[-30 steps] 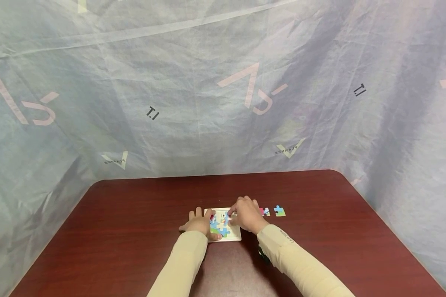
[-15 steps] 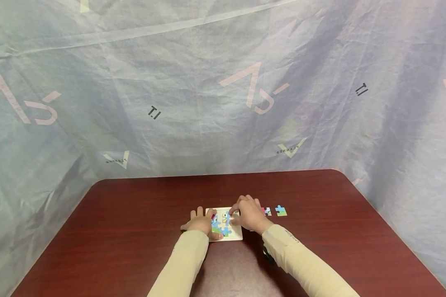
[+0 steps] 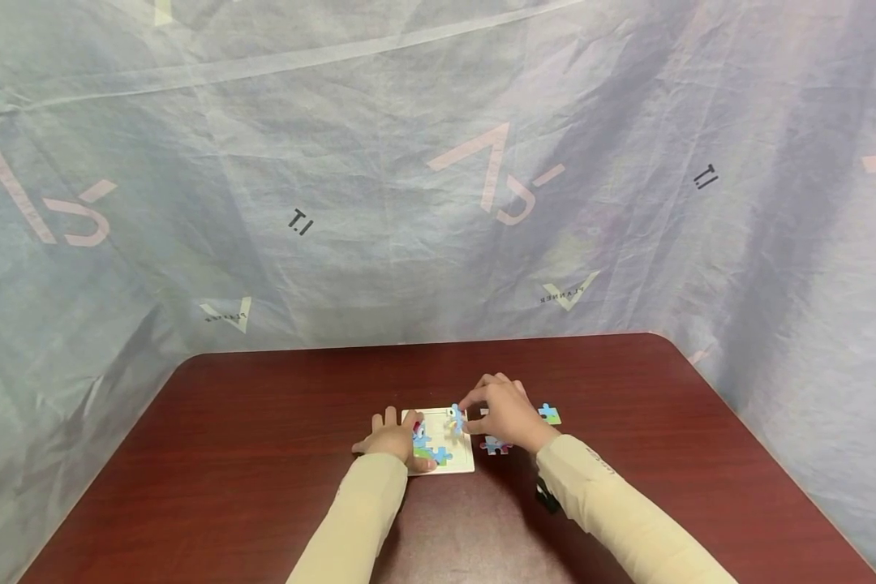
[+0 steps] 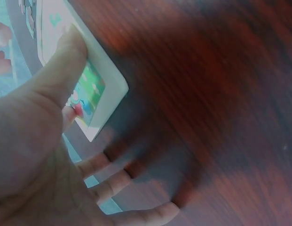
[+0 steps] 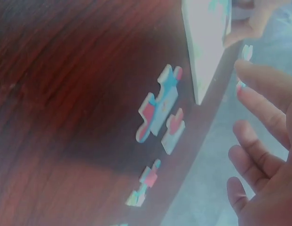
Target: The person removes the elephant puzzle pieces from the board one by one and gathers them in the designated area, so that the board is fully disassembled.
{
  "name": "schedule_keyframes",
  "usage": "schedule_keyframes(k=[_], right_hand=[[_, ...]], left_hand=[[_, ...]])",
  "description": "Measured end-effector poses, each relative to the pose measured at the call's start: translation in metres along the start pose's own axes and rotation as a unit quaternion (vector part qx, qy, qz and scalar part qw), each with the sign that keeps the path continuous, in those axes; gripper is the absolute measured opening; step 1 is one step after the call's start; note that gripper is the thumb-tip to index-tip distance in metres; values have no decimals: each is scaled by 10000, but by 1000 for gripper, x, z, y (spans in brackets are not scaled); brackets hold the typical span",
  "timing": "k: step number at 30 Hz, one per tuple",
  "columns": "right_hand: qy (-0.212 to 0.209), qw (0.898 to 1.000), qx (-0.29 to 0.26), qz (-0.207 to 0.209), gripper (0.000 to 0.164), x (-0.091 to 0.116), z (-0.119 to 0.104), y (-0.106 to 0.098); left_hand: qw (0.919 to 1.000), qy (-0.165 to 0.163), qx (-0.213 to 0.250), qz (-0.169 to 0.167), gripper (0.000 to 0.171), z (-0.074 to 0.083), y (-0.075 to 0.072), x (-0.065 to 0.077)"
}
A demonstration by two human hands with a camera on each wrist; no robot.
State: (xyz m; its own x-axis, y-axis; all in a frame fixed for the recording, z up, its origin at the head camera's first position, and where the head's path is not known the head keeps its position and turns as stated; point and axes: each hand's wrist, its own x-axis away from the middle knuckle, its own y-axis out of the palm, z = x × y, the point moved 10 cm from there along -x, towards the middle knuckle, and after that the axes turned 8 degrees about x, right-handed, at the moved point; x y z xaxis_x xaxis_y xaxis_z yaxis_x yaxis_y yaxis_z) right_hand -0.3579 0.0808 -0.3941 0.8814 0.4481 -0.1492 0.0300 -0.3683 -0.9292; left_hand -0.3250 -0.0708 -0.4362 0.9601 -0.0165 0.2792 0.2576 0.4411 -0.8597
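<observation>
1. Jigsaw piece, blue and white (image 3: 457, 418): we find it tilted over the right part of the tray; whether an edge touches the tray, we cannot tell.
2. Right hand (image 3: 509, 412): thumb and forefinger nearly together, pinching that piece by its right side; remaining fingers loosely bent. Risk, in our judgement: so narrow a grip may let the piece twist or drop, landing turned the wrong way.
3. Puzzle tray (image 3: 463, 468), pale, shallow: lying flat on the dark red counter (image 3: 263, 470). We judge it light enough to skid if a piece is pushed sideways against its rim.
4. Fitted pieces (image 3: 440, 457): along the tray's left and near sides. A knob forced in askew could, we think, lift or shift them.
5. Left hand (image 3: 390, 440): fingers spread wide, gripping nothing; thumb over the tray's near edge, forefinger over its left side. Should this hand press unevenly, we would expect the tray to rock or the fitted pieces to slip.
6. Loose pieces: one well to the right (image 3: 550, 414), another just right of the tray (image 3: 495, 446), beneath the right forearm's reach. A low wrist or sleeve (image 3: 591, 478) might sweep them, we suspect.
</observation>
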Motion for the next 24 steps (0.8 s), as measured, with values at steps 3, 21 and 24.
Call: schedule_keyframes(k=[3, 21, 24], right_hand=[[-24, 10000, 21, 26, 21, 2, 3, -5], [-269, 9995, 108, 111, 22, 24, 33, -27], [-258, 9995, 133, 88, 21, 29, 38, -28]], left_hand=[[10000, 14, 14, 25, 77, 0, 1, 0], [9999, 97, 75, 18, 77, 4, -5, 6], [9999, 145, 65, 49, 77, 3, -3, 4]])
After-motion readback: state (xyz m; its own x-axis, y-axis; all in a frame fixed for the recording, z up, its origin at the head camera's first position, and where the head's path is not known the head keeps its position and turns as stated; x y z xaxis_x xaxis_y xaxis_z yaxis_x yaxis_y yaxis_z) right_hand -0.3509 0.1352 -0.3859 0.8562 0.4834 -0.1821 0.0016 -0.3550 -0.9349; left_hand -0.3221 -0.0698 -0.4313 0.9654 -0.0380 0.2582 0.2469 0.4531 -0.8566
